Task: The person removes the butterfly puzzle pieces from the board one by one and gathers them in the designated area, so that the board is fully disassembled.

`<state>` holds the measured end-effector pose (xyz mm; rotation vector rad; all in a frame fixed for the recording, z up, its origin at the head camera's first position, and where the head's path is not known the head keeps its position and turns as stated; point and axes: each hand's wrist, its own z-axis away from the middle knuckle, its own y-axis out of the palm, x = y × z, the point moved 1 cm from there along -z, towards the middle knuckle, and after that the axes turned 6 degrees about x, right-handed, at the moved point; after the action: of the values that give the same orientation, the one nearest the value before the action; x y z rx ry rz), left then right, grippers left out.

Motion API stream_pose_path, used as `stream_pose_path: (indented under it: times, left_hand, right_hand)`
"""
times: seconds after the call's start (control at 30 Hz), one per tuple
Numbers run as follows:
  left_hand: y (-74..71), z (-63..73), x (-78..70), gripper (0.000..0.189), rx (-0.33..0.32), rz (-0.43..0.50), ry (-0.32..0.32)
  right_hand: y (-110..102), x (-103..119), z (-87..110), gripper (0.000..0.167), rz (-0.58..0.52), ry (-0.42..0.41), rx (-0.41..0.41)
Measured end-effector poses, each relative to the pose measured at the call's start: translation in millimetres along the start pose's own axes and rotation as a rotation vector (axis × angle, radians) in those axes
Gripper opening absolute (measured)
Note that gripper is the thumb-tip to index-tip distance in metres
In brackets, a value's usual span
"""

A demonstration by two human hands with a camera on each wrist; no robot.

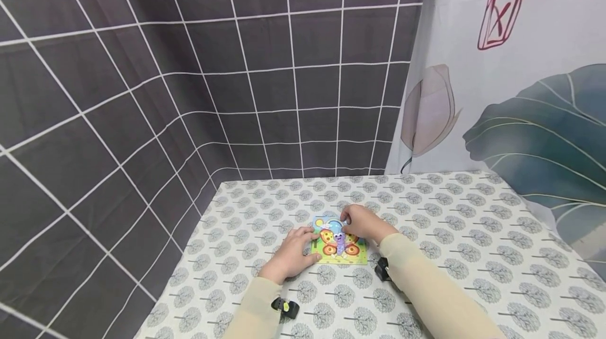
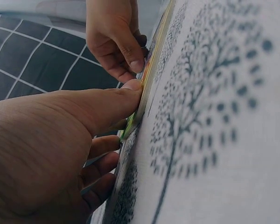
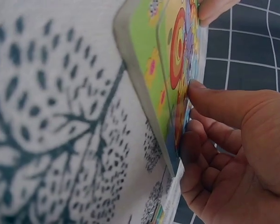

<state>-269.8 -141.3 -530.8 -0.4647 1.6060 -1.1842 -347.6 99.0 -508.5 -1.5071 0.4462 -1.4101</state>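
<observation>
A flat, brightly coloured butterfly puzzle board (image 1: 326, 260) lies on the table, with a purple body in the middle and yellow-orange wings. Along its left side rests my left hand (image 1: 294, 252), thumb at the near left corner and fingers spread by the edge. In the left wrist view its thumb (image 2: 126, 93) touches the board's rim. My right hand (image 1: 362, 221) is over the upper right wing. Seen from the right wrist, thumb and curled forefinger pinch an orange wing piece (image 3: 181, 105) at the board's surface; the fingers hide most of that piece.
A white tablecloth (image 1: 412, 281) with grey tree prints covers the table. Behind and to the left hangs a dark curtain (image 1: 274, 91) with white grid lines. A pale curtain (image 1: 473, 112) with leaf prints hangs on the right. Black straps with small devices circle both wrists.
</observation>
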Motion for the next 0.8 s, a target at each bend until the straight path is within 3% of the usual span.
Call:
stream_pose_path:
  times: [0.47,0.8]
  left_hand:
    - [1.5,0.0,0.3,0.058,-0.003,0.002,-0.004]
    - [1.1,0.1,-1.0,0.058,0.001,-0.006,-0.015]
  right_hand:
    - [-1.9,5.4,1.5,0.026,-0.026,0.039,0.036]
    - [-1.7,4.4,1.2,0.031,-0.055,0.031,0.011]
